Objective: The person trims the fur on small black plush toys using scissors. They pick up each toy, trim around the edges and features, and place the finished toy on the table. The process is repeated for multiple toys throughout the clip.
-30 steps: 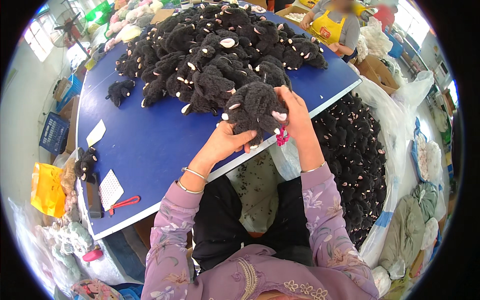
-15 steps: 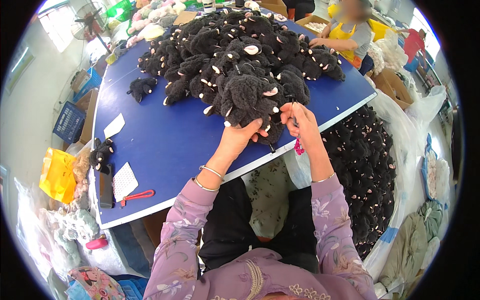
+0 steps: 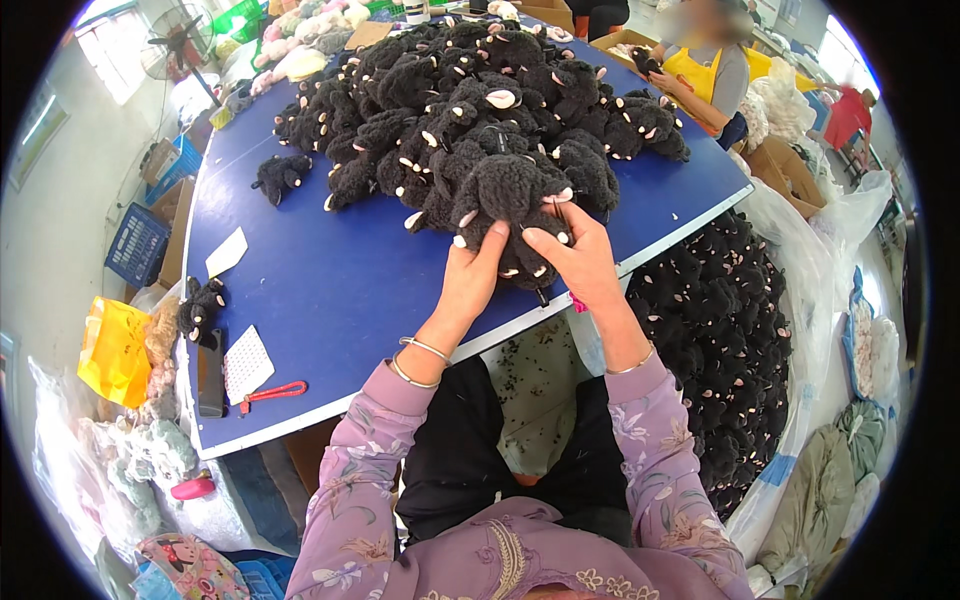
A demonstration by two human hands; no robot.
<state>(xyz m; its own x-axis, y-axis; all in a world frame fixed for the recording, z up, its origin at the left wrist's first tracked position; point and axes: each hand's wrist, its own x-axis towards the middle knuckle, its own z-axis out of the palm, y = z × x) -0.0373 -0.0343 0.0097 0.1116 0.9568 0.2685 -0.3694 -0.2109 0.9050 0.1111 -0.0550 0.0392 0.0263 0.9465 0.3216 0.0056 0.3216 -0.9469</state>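
Observation:
A curly black plush toy (image 3: pixel 510 188) with pale ears and white tips is held at the table's near edge. My left hand (image 3: pixel 472 275) grips its left lower side, thumb pressed on the front. My right hand (image 3: pixel 585 262) pinches its right side, thumb and fingers closed on the fleece. A small pink piece (image 3: pixel 578 302) shows beneath the right palm; the rest of whatever it belongs to is hidden. Right behind the held toy rises a big heap of similar black plush toys (image 3: pixel 400 85).
On the blue table (image 3: pixel 330 270) lie a lone plush toy (image 3: pixel 283 178), a white card (image 3: pixel 228 252), a perforated white sheet (image 3: pixel 247 365) and a red strap (image 3: pixel 275 392). A large bag of black toys (image 3: pixel 710 350) stands at my right. A co-worker in a yellow apron (image 3: pixel 697 72) holds a dark toy across the table.
My right hand has moved left onto the toy; the dark slim tool seen in it earlier is now out of sight. The co-worker has lifted a dark toy off the table.

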